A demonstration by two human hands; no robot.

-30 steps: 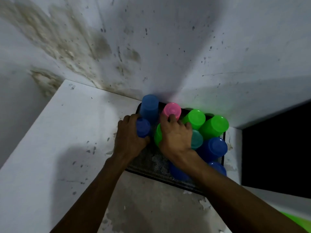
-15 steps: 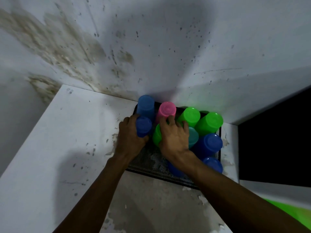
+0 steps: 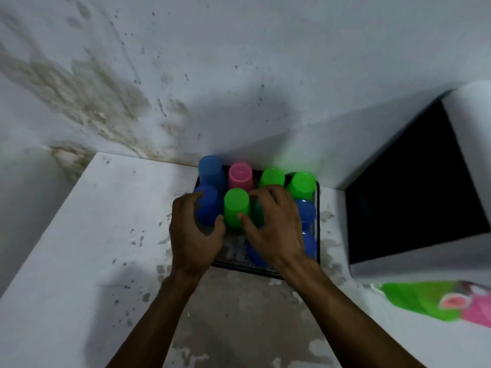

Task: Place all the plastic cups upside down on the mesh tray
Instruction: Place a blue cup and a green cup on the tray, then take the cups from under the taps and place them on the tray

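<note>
Head view. Left hand (image 3: 195, 235) curled round dark blue cup (image 3: 208, 204), thumb in front, fingers behind. Right hand (image 3: 276, 227) spread over teal cup (image 3: 257, 213), thumb touching green cup (image 3: 236, 207); firm grip unclear. Cups upside down on mesh tray (image 3: 317, 208): light blue cup (image 3: 211, 170), pink cup (image 3: 240, 175), two green ones behind, blue ones at right. Tray on white bench (image 3: 106, 221), against stained wall (image 3: 186, 75).

Stained white wall (image 3: 111, 83) above chipped white counter (image 3: 87, 235), dark opening (image 3: 414, 187) alongside
</note>
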